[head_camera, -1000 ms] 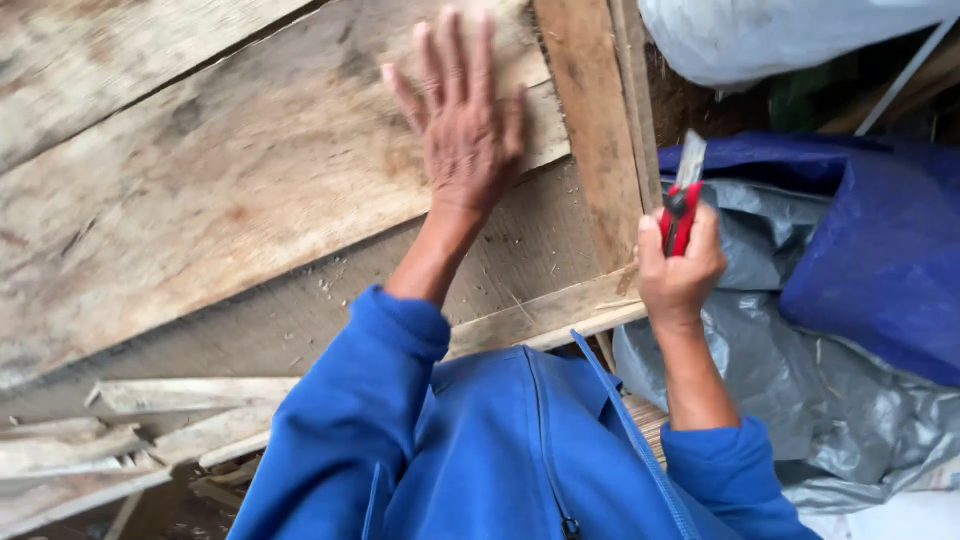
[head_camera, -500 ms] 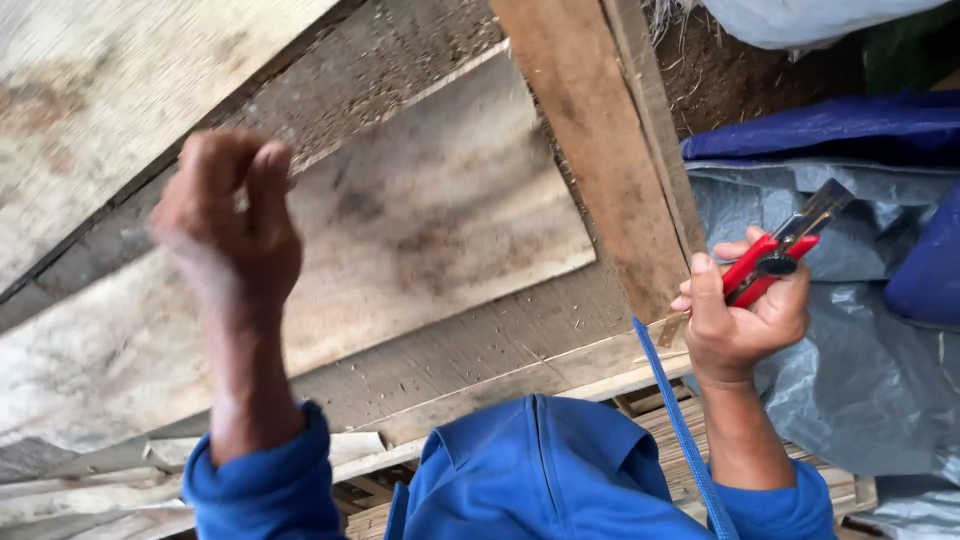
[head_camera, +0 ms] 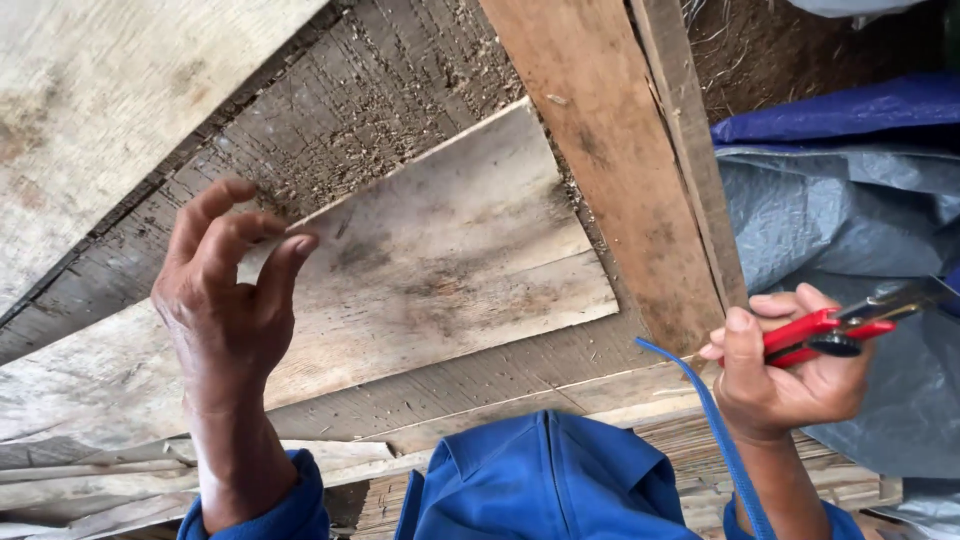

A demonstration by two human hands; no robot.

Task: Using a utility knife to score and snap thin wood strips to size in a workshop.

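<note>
The left hand [head_camera: 232,305] is raised with fingers loosely curled and holds nothing, its fingertips at the edge of a pale, weathered flat wooden board [head_camera: 440,250] lying across darker planks. The right hand [head_camera: 790,365] is closed around red-handled metal pliers [head_camera: 840,330], held over a grey plastic tarpaulin [head_camera: 830,220] beside a brown wooden beam [head_camera: 610,150].

My right hand [head_camera: 790,375] hides most of the red-handled pliers [head_camera: 835,335], whose tip blurs toward the frame's edge.
</note>
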